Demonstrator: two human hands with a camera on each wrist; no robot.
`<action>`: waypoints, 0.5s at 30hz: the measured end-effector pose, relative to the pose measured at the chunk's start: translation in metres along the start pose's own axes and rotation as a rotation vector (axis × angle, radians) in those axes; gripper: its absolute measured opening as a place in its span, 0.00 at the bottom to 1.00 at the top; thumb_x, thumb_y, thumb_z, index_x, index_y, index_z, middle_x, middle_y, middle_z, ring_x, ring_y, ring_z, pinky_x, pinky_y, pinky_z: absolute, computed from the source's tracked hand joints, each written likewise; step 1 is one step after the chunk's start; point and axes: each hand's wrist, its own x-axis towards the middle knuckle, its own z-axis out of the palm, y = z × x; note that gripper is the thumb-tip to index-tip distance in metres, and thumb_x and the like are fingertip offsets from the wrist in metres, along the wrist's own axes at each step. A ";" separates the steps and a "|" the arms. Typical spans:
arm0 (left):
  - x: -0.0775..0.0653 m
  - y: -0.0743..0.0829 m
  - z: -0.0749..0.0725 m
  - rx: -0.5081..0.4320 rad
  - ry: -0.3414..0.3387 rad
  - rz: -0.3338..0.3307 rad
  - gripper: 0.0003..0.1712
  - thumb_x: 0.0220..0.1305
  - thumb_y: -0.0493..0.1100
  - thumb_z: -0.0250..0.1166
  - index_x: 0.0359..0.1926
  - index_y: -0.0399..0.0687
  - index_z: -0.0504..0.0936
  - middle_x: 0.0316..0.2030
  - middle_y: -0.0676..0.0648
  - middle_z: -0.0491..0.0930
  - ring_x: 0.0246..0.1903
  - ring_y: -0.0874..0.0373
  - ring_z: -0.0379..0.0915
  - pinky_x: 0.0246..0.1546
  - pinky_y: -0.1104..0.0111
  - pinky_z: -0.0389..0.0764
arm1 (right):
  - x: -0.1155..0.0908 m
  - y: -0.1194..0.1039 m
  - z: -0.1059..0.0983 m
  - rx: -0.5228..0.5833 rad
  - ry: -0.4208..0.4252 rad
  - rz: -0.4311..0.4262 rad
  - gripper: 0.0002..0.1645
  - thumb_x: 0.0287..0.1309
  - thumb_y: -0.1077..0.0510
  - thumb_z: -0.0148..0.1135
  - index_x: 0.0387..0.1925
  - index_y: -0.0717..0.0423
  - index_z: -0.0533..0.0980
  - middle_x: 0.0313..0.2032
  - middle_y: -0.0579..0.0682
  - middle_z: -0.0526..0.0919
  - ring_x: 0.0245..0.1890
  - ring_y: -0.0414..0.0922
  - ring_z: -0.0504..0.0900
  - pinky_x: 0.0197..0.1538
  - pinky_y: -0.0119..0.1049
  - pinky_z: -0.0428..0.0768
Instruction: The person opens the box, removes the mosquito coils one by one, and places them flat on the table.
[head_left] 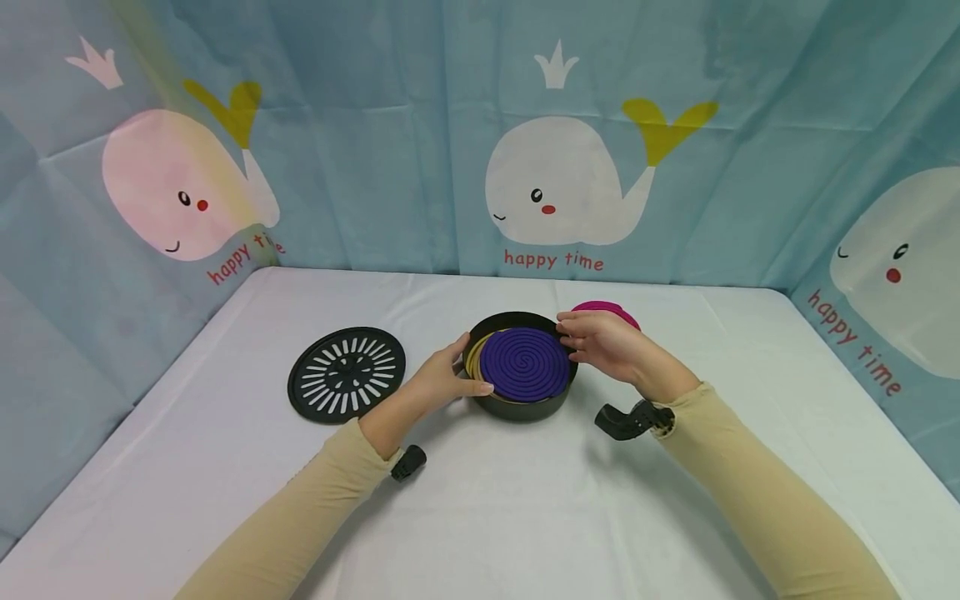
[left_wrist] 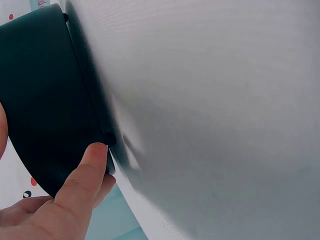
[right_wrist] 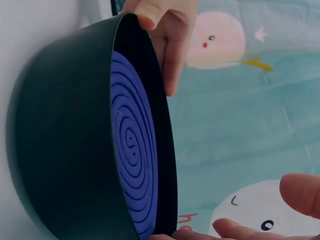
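A round black tub (head_left: 517,411) stands on the white tablecloth. In it lies a purple spiral mat (head_left: 525,364), with a yellow mat (head_left: 472,360) showing from under its left edge. My left hand (head_left: 441,377) holds the tub's left side, thumb toward the front rim. Left wrist view: fingertips (left_wrist: 95,154) press on the outer wall near the base. At the right rim, my right hand (head_left: 609,343) has its fingers extended against the edge and its thumb held apart. The right wrist view shows the purple mat (right_wrist: 132,145) sitting below the rim.
To the left, a black slotted round lid (head_left: 294,382) lies flat on the table. Behind my right hand a pink mat (head_left: 606,308) is partly hidden. A blue whale-print curtain (head_left: 375,192) borders the table's back and sides.
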 end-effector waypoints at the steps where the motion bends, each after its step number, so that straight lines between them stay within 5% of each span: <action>1: 0.000 0.000 0.000 -0.002 0.000 0.000 0.58 0.56 0.39 0.74 0.77 0.42 0.44 0.74 0.39 0.48 0.72 0.43 0.45 0.69 0.51 0.54 | 0.001 0.000 0.000 -0.004 0.000 0.004 0.37 0.72 0.62 0.33 0.72 0.72 0.31 0.73 0.69 0.29 0.73 0.61 0.29 0.73 0.53 0.36; 15: 0.000 -0.002 0.000 -0.016 -0.006 -0.002 0.58 0.56 0.39 0.73 0.77 0.43 0.43 0.74 0.39 0.48 0.72 0.43 0.47 0.69 0.52 0.55 | 0.007 0.002 0.003 0.001 0.035 0.037 0.37 0.73 0.61 0.35 0.73 0.72 0.34 0.73 0.72 0.35 0.73 0.63 0.39 0.73 0.53 0.41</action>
